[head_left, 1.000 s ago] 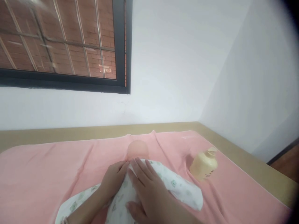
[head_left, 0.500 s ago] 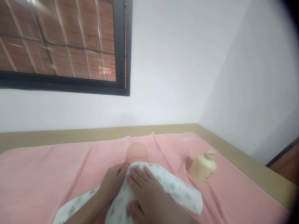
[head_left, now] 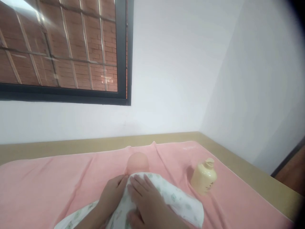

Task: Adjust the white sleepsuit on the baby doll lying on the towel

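Observation:
A baby doll lies on a pink towel (head_left: 47, 184), its bald head (head_left: 137, 163) showing above a white cloth with small green prints (head_left: 181, 203) that wraps its body. My right hand (head_left: 145, 203) lies flat on the cloth over the doll's chest, fingers stretched out. My left hand (head_left: 111, 197) rests beside it on the left, fingers curled onto the cloth's edge near the doll's neck. A cream-coloured bottle (head_left: 203, 176) stands on the towel to the right of the doll.
The towel covers a tan table (head_left: 250, 171) set into a corner of white walls. A dark-framed window (head_left: 71, 51) with bars and a brick wall behind is at upper left. A strip of brown floor (head_left: 293, 171) shows at far right.
The view has tilted up a little, so everything sits lower in the picture. Both hands stay on the wrapped doll, with the right hand's fingers shifted slightly.

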`<state>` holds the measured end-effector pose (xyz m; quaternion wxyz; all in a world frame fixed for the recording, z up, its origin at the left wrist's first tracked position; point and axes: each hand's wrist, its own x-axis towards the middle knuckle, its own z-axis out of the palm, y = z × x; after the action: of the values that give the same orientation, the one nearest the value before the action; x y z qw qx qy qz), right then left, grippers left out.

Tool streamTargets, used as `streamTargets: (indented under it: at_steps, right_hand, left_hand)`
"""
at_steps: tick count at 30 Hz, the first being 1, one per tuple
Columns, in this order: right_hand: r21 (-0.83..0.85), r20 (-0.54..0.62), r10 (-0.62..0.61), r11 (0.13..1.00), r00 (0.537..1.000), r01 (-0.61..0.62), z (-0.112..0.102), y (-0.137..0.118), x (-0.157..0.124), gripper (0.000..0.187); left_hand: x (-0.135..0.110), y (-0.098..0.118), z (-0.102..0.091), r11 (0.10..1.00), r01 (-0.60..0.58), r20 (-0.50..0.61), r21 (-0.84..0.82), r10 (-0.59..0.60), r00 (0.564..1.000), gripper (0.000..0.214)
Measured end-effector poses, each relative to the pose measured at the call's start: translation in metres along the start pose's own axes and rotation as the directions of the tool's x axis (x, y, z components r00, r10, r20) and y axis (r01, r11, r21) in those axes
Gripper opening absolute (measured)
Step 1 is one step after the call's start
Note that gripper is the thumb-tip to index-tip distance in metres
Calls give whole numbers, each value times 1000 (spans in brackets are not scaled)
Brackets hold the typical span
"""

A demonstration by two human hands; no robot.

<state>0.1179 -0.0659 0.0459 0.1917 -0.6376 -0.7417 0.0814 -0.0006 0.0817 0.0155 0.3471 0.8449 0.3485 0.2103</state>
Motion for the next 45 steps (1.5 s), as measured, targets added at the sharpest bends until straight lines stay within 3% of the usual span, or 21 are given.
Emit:
streamTargets:
  at_steps: [7, 12, 16, 18, 21, 23, 25, 27, 28, 30, 32, 34, 36, 41, 45]
  right_hand:
    - [-51, -12, -29, 998, 999, 29, 1, 1, -1, 65]
    - [-126, -102, -84, 989, 991, 71, -6, -5, -4, 59]
    - [-151, -85, -156, 978, 984, 142, -47, -9, -22, 53]
    - [-63, -197, -119, 992, 973, 109, -79, -6, -40, 48]
    - [52, -428, 95, 995, 899, -80, -122, 8, -70, 49]
    - [136, -559, 276, 961, 782, -242, -140, 27, -86, 52]
    - [161, -665, 363, 923, 653, -349, -150, 51, -98, 57]
    - [145, -726, 380, 899, 573, -413, -156, 75, -107, 63]
    - [131, -736, 389, 885, 555, -446, -158, 85, -111, 65]
    - [106, -671, 448, 847, 590, -522, -160, 98, -121, 67]
    - [69, -499, 537, 807, 681, -586, -161, 103, -131, 64]
    - [22, -322, 589, 787, 741, -616, -161, 101, -138, 54]
    - [-33, -249, 604, 776, 757, -630, -160, 98, -141, 41]
    - [-184, -243, 579, 760, 778, -624, -161, 96, -135, 26]
    - [-199, -240, 601, 739, 763, -644, -163, 95, -132, 21]
  left_hand:
    - [-2, -1, 0, 1000, -21, -31, -12, 21, 999, 35]
    - [-4, 7, -4, 1000, -29, -33, -2, 29, 999, 36]
    - [-12, 27, -10, 1000, -11, -76, -26, 9, 997, 34]
    - [-19, 45, -13, 998, -37, -171, -50, 28, 985, 33]
    - [-30, 83, -9, 979, -150, -214, -138, 118, 970, 28]
    - [-34, 115, 3, 932, -162, -122, -323, 129, 984, 24]
    - [-30, 147, 21, 770, -54, 49, -636, 110, 993, 25]
    - [-20, 174, 44, 677, 37, 150, -735, 110, 983, 35]
    - [-12, 185, 56, 550, 224, 322, -805, 87, 943, 39]
    - [3, 202, 79, 341, 497, 553, -798, 86, 829, 53]
    - [17, 214, 99, 211, 604, 632, -768, 101, 769, 62]
    - [27, 222, 114, 148, 616, 630, -774, 81, 772, 66]
    - [34, 228, 124, 113, 615, 624, -780, 60, 779, 67]
    - [40, 237, 133, 76, 637, 642, -767, 79, 763, 73]
    - [40, 236, 136, 25, 639, 638, -768, 113, 762, 76]
